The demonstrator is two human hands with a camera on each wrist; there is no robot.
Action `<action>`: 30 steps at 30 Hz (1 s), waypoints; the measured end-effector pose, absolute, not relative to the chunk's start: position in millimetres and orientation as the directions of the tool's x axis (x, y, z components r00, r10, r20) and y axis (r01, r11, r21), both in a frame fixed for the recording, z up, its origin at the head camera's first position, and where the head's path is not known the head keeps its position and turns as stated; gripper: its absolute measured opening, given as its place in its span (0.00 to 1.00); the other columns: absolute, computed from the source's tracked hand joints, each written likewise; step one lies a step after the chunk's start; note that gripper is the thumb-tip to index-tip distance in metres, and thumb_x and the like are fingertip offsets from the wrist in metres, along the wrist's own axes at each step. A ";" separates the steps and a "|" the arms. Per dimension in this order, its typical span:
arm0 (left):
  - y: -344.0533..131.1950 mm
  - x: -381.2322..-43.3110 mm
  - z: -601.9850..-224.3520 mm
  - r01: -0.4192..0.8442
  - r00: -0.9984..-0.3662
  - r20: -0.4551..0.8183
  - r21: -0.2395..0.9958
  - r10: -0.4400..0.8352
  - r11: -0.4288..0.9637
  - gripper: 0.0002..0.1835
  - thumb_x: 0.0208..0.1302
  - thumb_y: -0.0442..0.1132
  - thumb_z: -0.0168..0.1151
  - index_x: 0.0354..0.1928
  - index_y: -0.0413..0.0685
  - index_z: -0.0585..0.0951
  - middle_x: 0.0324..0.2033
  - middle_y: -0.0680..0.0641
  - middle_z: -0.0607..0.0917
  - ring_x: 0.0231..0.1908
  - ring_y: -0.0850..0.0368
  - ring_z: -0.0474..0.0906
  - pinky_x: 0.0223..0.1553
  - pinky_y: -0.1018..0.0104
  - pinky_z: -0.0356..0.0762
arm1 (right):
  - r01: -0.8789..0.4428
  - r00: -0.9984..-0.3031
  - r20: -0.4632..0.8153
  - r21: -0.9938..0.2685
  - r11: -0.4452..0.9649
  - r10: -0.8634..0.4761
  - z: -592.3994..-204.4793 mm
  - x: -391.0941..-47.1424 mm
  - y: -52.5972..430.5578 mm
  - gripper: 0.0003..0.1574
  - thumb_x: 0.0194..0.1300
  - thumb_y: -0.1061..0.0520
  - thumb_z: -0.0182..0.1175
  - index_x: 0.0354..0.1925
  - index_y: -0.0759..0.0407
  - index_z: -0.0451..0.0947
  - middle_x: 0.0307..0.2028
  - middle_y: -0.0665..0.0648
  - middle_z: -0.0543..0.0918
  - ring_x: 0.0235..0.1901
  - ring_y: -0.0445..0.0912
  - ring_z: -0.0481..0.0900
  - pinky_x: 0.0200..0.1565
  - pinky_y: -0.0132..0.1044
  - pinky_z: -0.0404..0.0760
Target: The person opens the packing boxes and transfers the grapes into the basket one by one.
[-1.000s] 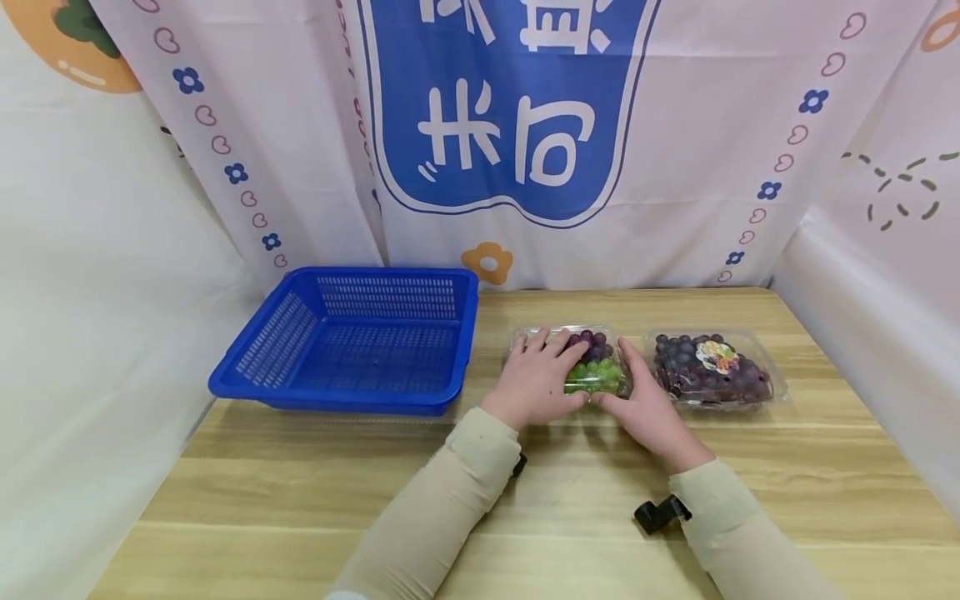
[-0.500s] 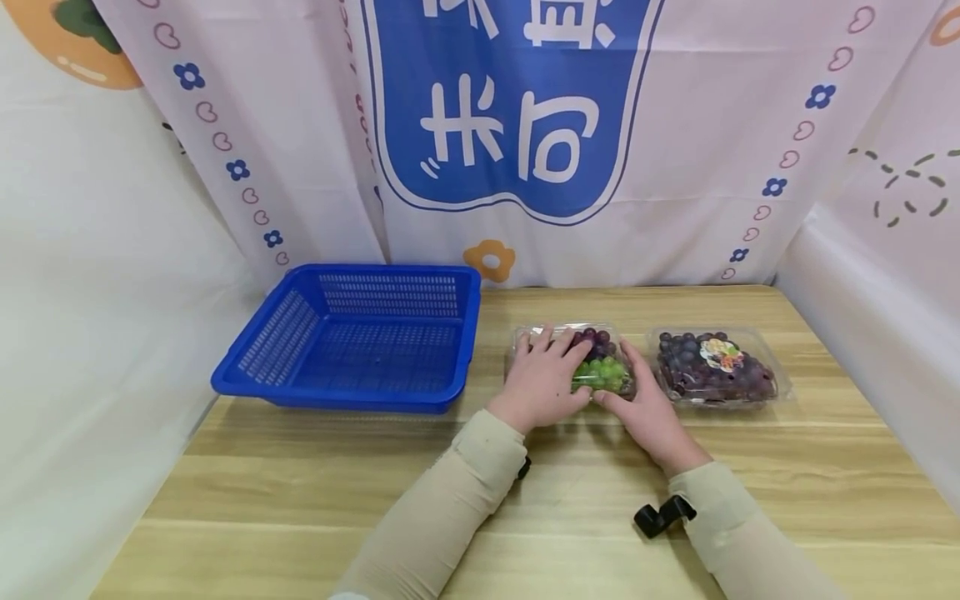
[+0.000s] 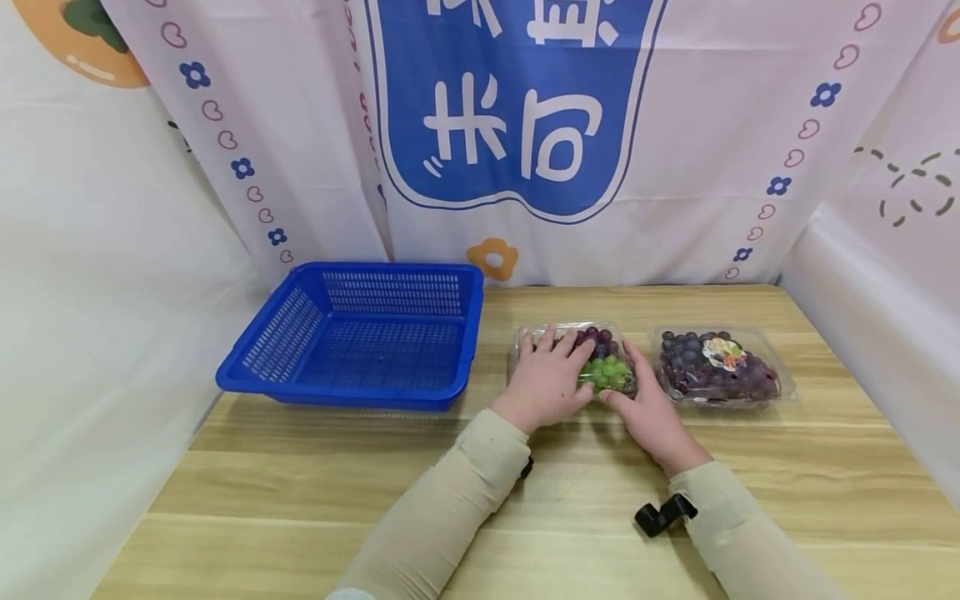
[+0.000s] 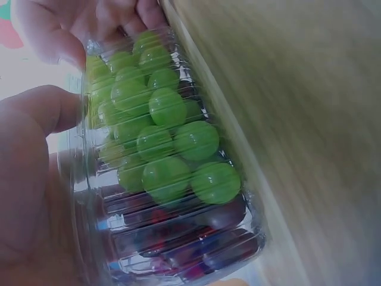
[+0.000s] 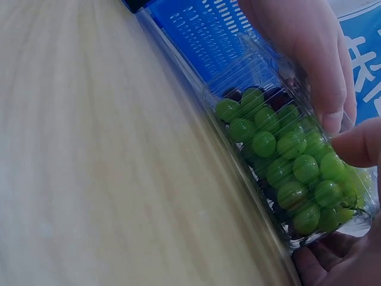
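Note:
A clear plastic clamshell box [image 3: 627,385] of green grapes [image 3: 609,372] and dark red grapes [image 3: 602,340] lies on the wooden table. Across its lid rests my left hand [image 3: 542,385], fingers spread and fairly straight, thumb along the near edge. My right hand [image 3: 651,417] holds the box's right end. In the right wrist view the right thumb [image 5: 359,143] is at the lid's edge, while the fingers [image 5: 324,259] curl low at the end wall. The left wrist view shows green grapes [image 4: 168,107] through the ribbed side, with darker ones beside them.
Left of the box stands a blue slotted basket [image 3: 352,392] with nothing in it. A second clear box [image 3: 723,371] of dark grapes, with a round fruit sticker [image 3: 724,353], lies to the right. A printed curtain [image 3: 697,167] hangs behind the table.
The whole scene has shifted slightly in the head view. Both hands keep their places on the grape box, and the basket and second box stay put.

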State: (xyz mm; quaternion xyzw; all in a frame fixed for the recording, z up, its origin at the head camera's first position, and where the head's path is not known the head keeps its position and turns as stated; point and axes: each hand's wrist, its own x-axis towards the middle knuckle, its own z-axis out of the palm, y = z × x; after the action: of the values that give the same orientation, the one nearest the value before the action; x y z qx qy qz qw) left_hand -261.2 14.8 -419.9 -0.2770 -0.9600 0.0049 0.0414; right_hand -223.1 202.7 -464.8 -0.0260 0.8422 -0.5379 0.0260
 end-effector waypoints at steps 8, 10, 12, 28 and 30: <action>13.3 -262.4 -418.6 0.541 -0.836 0.067 -0.060 0.544 0.839 0.34 0.75 0.64 0.48 0.78 0.64 0.62 0.76 0.48 0.62 0.75 0.40 0.53 0.69 0.33 0.52 | -0.018 -0.996 -0.017 -0.918 0.396 -0.085 -462.0 -224.1 202.0 0.57 0.71 0.53 0.60 0.82 0.37 0.33 0.80 0.57 0.41 0.77 0.64 0.39 0.69 0.71 0.41; 12.7 -262.7 -418.2 0.544 -0.835 0.065 -0.062 0.547 0.837 0.34 0.75 0.64 0.48 0.78 0.64 0.62 0.76 0.48 0.62 0.75 0.40 0.53 0.69 0.33 0.52 | -0.019 -0.995 -0.019 -0.923 0.385 -0.095 -461.7 -224.4 202.2 0.56 0.73 0.54 0.57 0.82 0.37 0.33 0.81 0.55 0.39 0.77 0.62 0.37 0.69 0.71 0.39; 12.7 -263.0 -418.0 0.543 -0.835 0.059 -0.068 0.547 0.837 0.34 0.76 0.64 0.47 0.79 0.64 0.61 0.76 0.48 0.62 0.75 0.40 0.53 0.70 0.33 0.52 | -0.024 -0.994 -0.017 -0.926 0.376 -0.104 -461.4 -224.2 202.4 0.53 0.74 0.56 0.54 0.82 0.37 0.33 0.81 0.54 0.38 0.77 0.61 0.36 0.70 0.70 0.38; 11.0 -262.1 -417.4 0.546 -0.834 0.063 -0.043 0.548 0.837 0.33 0.77 0.63 0.44 0.79 0.64 0.61 0.76 0.49 0.63 0.75 0.41 0.54 0.70 0.34 0.54 | -0.056 -0.998 0.040 -0.947 0.317 -0.058 -469.0 -224.1 208.9 0.41 0.77 0.63 0.38 0.81 0.38 0.46 0.80 0.49 0.46 0.78 0.56 0.39 0.73 0.63 0.39; 9.9 -262.0 -417.5 0.550 -0.832 0.063 -0.031 0.551 0.834 0.34 0.76 0.64 0.46 0.79 0.63 0.61 0.76 0.48 0.62 0.75 0.40 0.54 0.70 0.34 0.53 | -0.053 -0.998 0.036 -0.946 0.319 -0.057 -469.4 -224.4 208.9 0.41 0.78 0.62 0.38 0.81 0.36 0.45 0.80 0.50 0.46 0.78 0.56 0.39 0.72 0.64 0.39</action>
State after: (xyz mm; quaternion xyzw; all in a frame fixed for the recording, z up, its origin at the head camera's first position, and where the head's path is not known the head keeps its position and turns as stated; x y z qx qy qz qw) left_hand -262.0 9.9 -417.5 -0.2877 -0.9571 0.0059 0.0349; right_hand -224.4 208.9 -469.4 -0.0339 0.8122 -0.5824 0.0020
